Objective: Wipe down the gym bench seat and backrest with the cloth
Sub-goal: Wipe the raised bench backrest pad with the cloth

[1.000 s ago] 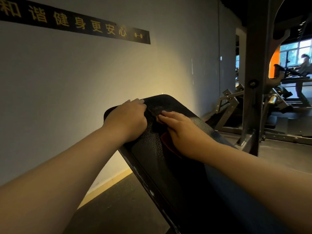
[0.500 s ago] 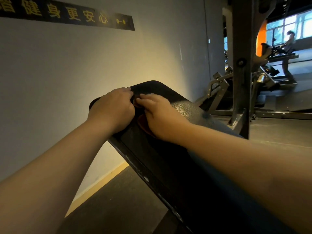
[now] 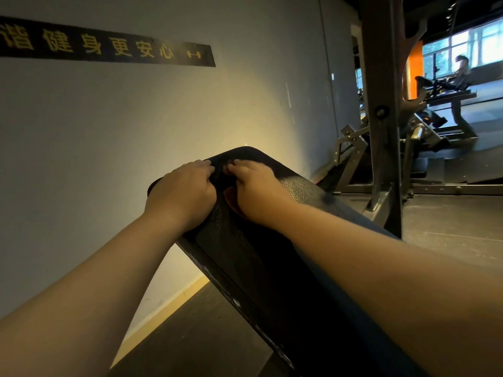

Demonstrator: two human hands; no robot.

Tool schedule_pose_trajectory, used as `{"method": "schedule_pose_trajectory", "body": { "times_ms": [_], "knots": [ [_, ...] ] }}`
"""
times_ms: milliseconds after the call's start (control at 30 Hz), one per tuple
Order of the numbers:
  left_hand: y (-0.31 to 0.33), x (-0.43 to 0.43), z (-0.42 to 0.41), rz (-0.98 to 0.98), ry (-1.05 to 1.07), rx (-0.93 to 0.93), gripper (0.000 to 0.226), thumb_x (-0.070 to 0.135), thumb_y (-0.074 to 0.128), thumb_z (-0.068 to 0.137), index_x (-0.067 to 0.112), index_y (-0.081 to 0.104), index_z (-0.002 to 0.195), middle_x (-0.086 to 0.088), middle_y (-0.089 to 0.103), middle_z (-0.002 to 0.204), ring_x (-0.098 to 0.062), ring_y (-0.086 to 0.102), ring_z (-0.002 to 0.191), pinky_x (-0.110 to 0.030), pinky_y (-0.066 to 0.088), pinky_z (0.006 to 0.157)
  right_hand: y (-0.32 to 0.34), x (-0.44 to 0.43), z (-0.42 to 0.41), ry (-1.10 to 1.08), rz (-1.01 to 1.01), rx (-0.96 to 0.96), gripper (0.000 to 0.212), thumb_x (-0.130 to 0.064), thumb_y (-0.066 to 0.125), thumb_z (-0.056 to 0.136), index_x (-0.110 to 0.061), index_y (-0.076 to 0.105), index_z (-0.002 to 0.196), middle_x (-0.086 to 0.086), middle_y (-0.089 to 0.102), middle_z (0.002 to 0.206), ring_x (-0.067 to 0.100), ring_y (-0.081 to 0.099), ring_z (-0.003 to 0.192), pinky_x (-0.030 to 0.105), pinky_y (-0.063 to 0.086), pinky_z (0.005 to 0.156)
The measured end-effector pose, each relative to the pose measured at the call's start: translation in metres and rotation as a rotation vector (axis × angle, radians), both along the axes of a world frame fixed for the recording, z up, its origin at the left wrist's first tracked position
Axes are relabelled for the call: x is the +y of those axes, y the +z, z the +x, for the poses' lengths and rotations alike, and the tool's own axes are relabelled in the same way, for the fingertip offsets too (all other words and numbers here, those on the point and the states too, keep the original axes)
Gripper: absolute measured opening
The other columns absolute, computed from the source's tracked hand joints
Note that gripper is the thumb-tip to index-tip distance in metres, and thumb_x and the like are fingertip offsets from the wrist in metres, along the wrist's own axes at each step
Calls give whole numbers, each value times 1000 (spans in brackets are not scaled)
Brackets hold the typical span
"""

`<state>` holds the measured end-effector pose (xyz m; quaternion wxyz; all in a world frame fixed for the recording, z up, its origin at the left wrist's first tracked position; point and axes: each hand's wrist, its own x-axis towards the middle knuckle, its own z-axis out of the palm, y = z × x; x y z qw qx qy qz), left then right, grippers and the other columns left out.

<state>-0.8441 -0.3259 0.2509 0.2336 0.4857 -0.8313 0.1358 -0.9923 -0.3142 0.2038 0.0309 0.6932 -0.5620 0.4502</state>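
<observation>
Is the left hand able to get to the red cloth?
Probably yes. The left hand rests on the backrest right beside the right hand, and an edge of the cloth peeks out between them with nothing blocking it.

Bare left hand (image 3: 185, 194), bare right hand (image 3: 257, 193), bare forearms (image 3: 353, 257)
</observation>
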Motion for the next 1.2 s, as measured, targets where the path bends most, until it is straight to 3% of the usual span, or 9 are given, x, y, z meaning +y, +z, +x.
{"method": "schedule_pose_trajectory", "body": {
  "times_ms": [167,267,433,567,767,900,967,1067,1200],
  "knots": [
    [-2,4,2,34,-9,-18,49,18,40,101,20,43,150,2,35,160,-23,37,143,-40,32,114,-27,53,15,187,-76,72,47,-13,40,106,-15,39,153,1,32,162,18,19,150,17,3,114],
    [-3,5,1,25,-7,0,51,16,37,101,19,42,151,0,33,161,-22,32,146,-39,26,120,-14,39,1,116,13,18,47,-10,39,105,-17,43,152,0,35,161,17,25,149,32,14,122],
    [-18,31,-6,38,2,17,51,36,30,106,28,27,156,0,26,164,-23,13,154,-44,2,125,-2,27,14,167,185,-514,45,-13,33,107,-8,38,151,16,28,162,34,17,152,51,15,123],
    [-29,48,-25,43,9,-97,65,67,14,97,45,0,157,7,4,168,-33,-2,154,-60,-10,120,-7,63,0,547,150,-810,50,-40,26,109,-36,21,159,-3,33,161,9,28,147,38,18,125],
    [-28,40,-28,1,-61,-242,60,43,24,107,22,8,160,0,8,168,-22,2,155,-42,3,126,-29,43,2,305,-40,-553,47,-34,33,108,-31,34,155,-7,53,144,4,49,128,26,39,109],
    [-5,26,-16,95,-76,14,39,33,35,103,28,53,137,0,47,151,-27,28,148,-49,32,117,-32,36,0,174,-55,-644,55,-43,31,100,-27,34,153,3,60,119,14,48,100,31,41,82],
    [-3,26,-17,96,-93,114,28,35,41,101,26,58,122,3,61,123,-25,49,129,-47,46,102,-32,39,1,148,-31,-596,51,-41,33,101,-27,37,151,5,62,125,15,52,103,35,45,86],
    [-19,39,-41,-51,-34,-57,40,42,36,105,19,57,129,-5,53,136,-27,44,132,-45,33,114,-27,40,-3,191,-79,-830,42,-29,38,105,-21,49,144,-4,60,130,7,55,116,29,44,99],
    [-41,54,-56,77,-36,-230,52,42,32,105,16,35,150,-12,23,162,-37,9,152,-55,7,124,-31,45,-12,273,-64,-960,39,-23,37,106,-18,53,141,-8,60,130,0,54,118,17,42,92]
  ]
}}
